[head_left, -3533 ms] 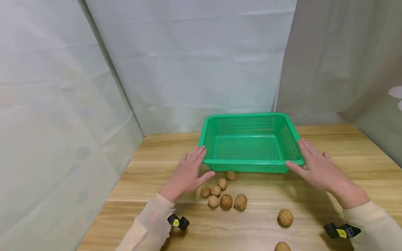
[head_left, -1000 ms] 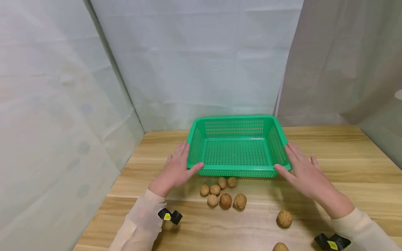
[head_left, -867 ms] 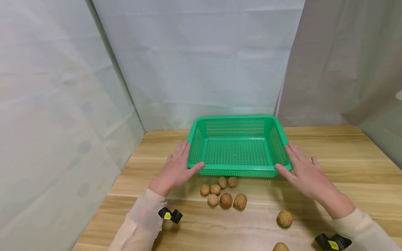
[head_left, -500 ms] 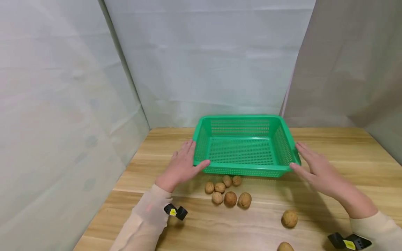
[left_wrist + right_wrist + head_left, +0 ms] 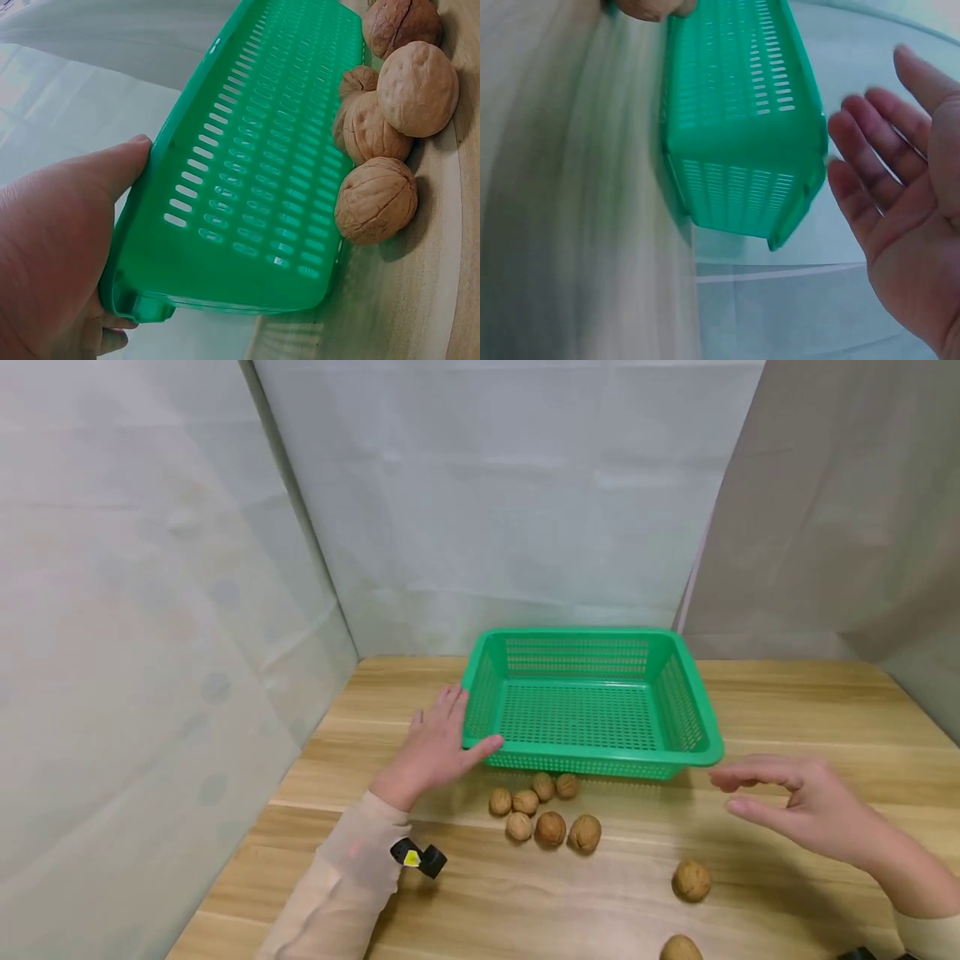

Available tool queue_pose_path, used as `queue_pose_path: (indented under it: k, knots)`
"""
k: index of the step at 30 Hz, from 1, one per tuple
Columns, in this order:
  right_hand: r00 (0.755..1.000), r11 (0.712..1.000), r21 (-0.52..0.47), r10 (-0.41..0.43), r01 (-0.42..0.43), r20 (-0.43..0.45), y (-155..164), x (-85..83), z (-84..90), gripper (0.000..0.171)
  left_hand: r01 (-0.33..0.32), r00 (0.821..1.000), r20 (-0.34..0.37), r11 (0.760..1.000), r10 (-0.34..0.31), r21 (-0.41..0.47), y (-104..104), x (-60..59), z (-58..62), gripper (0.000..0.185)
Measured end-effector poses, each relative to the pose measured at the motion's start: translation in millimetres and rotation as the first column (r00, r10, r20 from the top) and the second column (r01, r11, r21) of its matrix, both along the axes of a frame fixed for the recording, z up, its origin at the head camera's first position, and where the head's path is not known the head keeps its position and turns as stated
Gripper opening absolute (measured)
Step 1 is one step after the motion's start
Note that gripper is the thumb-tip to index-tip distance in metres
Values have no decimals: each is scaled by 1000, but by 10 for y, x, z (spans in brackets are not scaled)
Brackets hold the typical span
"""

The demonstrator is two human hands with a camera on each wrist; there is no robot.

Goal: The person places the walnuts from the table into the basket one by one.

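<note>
A wood-grain table [image 5: 615, 902] carries a green basket [image 5: 592, 752] toward its far edge. Seven walnuts [image 5: 551, 830] lie grouped just in front of it; two more walnuts [image 5: 691, 881] lie apart, nearer and farther right.

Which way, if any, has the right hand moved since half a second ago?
Yes: judged against the nearest walnut, the right hand has shifted rightward and lower in the head view.

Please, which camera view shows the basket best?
The head view: nearly the whole basket shows, inside included. The left wrist view shows mainly one outer side, cropped; the right wrist view, two outer sides, also cropped.
</note>
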State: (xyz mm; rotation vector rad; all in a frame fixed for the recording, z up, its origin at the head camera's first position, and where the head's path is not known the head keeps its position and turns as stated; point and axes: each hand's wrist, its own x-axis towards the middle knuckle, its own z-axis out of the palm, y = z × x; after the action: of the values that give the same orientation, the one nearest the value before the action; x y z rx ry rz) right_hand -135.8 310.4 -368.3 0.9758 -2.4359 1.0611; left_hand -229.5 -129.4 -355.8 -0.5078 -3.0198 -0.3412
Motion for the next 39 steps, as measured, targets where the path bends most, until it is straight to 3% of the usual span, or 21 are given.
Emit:
queue_pose_path:
  k: [6,15,22,28,34,39]
  knots:
    - [985,990,-17,140,-139,101,-51,-5,-118,45,4,1000,31,999,-5,36,14,1,-7,102]
    - [972,975,106,177,-194,154,-51,-57,-235,39,9,1000,23,999,-10,47,19,10,42,99]
    - [905,940,85,291,-332,311,15,-102,-363,42,9,999,37,1000,-10,19,11,5,23,107]
    - [862,903,90,365,-419,350,-38,-104,-446,44,11,999,35,1000,-12,28,11,-2,2,109]
    - [802,853,60,461,-518,380,-104,-104,-482,45,10,999,32,999,-11,33,17,-11,-1,105]
    - [771,837,33,488,-547,408,-114,-114,-521,47,5,999,41,999,-7,45,7,-3,-9,101]
